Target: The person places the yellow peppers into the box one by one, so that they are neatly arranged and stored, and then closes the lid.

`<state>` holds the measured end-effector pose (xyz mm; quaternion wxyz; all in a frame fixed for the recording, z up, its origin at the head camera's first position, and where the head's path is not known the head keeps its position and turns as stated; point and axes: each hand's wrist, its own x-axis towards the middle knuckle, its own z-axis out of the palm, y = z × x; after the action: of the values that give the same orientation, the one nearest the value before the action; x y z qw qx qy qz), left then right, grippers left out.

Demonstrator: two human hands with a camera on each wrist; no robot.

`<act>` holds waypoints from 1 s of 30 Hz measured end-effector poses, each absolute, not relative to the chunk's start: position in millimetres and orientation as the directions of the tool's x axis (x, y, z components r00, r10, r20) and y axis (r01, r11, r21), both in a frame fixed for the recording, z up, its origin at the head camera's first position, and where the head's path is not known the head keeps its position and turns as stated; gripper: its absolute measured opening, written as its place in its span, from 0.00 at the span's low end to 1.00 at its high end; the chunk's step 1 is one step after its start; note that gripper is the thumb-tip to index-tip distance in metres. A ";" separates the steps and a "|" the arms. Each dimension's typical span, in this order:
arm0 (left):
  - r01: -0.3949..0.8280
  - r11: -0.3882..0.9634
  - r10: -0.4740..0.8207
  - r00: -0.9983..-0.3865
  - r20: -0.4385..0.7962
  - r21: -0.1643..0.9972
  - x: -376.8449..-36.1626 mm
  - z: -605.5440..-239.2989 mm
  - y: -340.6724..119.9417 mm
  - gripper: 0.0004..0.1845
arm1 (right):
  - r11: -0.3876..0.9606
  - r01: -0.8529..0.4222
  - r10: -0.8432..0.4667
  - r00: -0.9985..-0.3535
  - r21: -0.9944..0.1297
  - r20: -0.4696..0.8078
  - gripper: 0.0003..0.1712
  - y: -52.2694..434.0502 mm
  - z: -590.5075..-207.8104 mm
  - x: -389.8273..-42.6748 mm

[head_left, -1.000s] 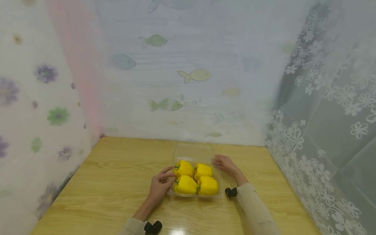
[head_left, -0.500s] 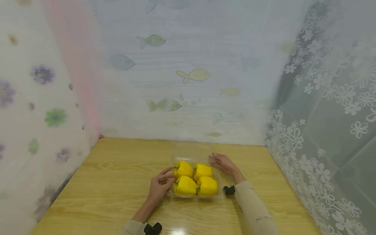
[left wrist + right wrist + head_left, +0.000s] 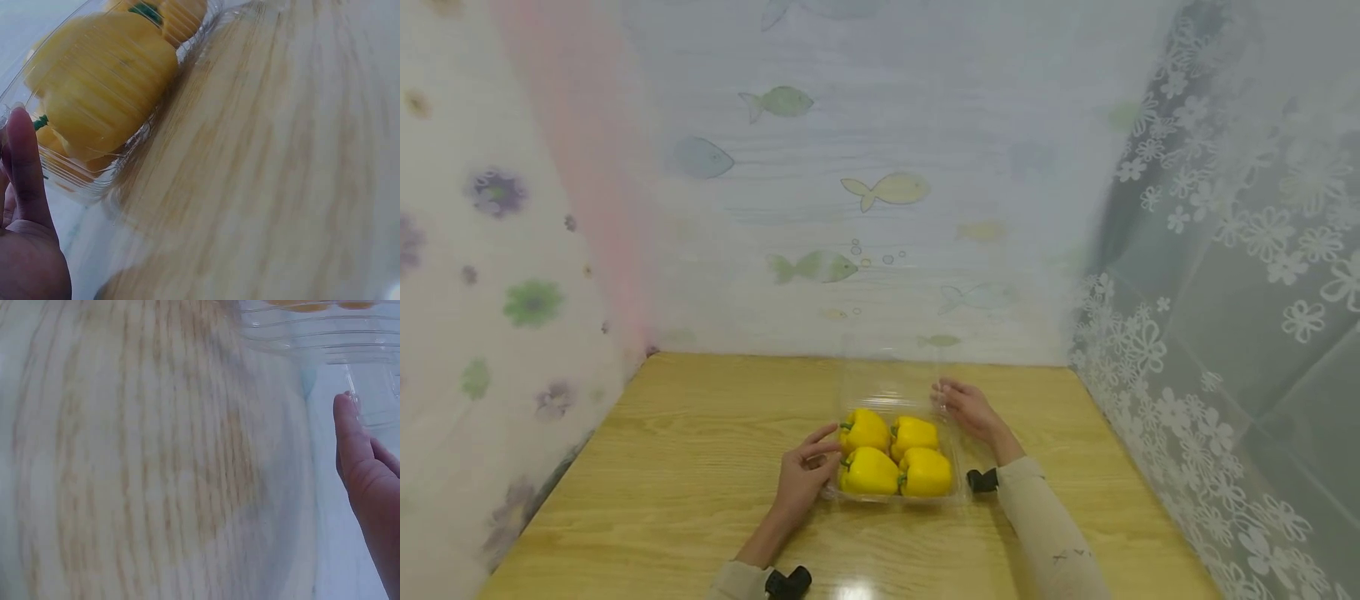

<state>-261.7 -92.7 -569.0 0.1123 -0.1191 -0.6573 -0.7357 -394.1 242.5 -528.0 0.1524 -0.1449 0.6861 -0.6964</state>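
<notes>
In the head view, a clear plastic clamshell container (image 3: pixel 891 498) stands on the table with several yellow bell peppers (image 3: pixel 925 473) in its base. Its hinged lid (image 3: pixel 891 379) tilts up at the far side. My left hand (image 3: pixel 801 477) is at the container's left side; in the left wrist view the thumb (image 3: pixel 26 169) stands at the rim, with the other fingers partly out of frame. My right hand (image 3: pixel 972 408) pinches the lid's right edge; in the right wrist view the thumb (image 3: pixel 352 440) lies along that edge.
The wooden table (image 3: pixel 715 433) reaches back to a fish-patterned curtain (image 3: pixel 880 208). A flowered cloth (image 3: pixel 535 300) hangs at the left, and a lace-patterned sheet (image 3: pixel 1217 375) at the right. Black wrist cameras (image 3: pixel 788 582) sit at both sleeves.
My right hand has moved slightly left and up, and the lid has tilted higher from its flatter position at the back. My left hand keeps its place at the container's left side.
</notes>
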 end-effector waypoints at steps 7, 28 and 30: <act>0.294 -0.094 -0.022 -0.956 0.293 0.951 -260.4 -570.5 -92.9 0.09 | -0.022 -0.017 -0.401 -0.916 -1.000 0.025 0.32 240.8 -523.3 -393.7; 0.299 -0.142 -0.001 -0.953 0.302 0.944 -261.2 -571.1 -91.9 0.10 | -0.040 -0.072 -0.376 -0.923 -0.997 0.082 0.33 243.9 -515.8 -390.2; 0.303 -0.144 -0.001 -0.952 0.306 0.942 -261.8 -571.3 -92.1 0.10 | -0.057 -0.072 -0.366 -0.926 -0.996 0.089 0.32 242.8 -513.7 -391.7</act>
<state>-261.8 -92.1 -571.3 0.1019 -0.1167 -0.6461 -0.7474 -391.7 242.8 -513.7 0.1035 -0.1615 0.6786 -0.7090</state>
